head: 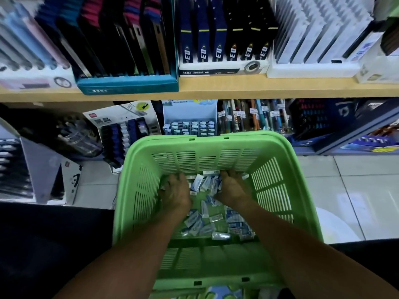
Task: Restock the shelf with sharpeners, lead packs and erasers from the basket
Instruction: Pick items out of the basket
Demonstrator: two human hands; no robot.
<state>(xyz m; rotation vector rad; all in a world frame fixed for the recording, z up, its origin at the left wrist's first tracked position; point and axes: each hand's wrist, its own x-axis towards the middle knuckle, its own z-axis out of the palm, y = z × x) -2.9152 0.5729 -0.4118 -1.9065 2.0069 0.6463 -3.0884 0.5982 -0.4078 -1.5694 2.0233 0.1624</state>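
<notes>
You have both forearms reaching down into one green basket (138, 190), and both hands are at its far end, among the small blue-and-white packs (207, 184) that lie scattered over its floor. The packs are too many and too blurred to count, well over a dozen; whether they are erasers or lead packs cannot be told. Your left hand (176, 192) is palm down over the packs on the left side, its fingers (172, 179) curled downward into them, but you cannot tell whether they are grasping one. Your right hand (232, 188) is the same on the right side: fingers (226, 175) bent down into the pile, their tips hidden, grip not readable. A cluster of packs lies in the gap between your two hands, just beside the fingers of each, and more lie nearer you, under your wrists. Beyond the basket rim, the lower shelf holds one display box of dark sharpeners (125, 134) on the left and one display box of small white-and-blue packs (190, 126) straight ahead, with a row of pens (250, 115) to the right. Above, the wooden shelf board (216, 87) carries five boxes of upright pen sets.
</notes>
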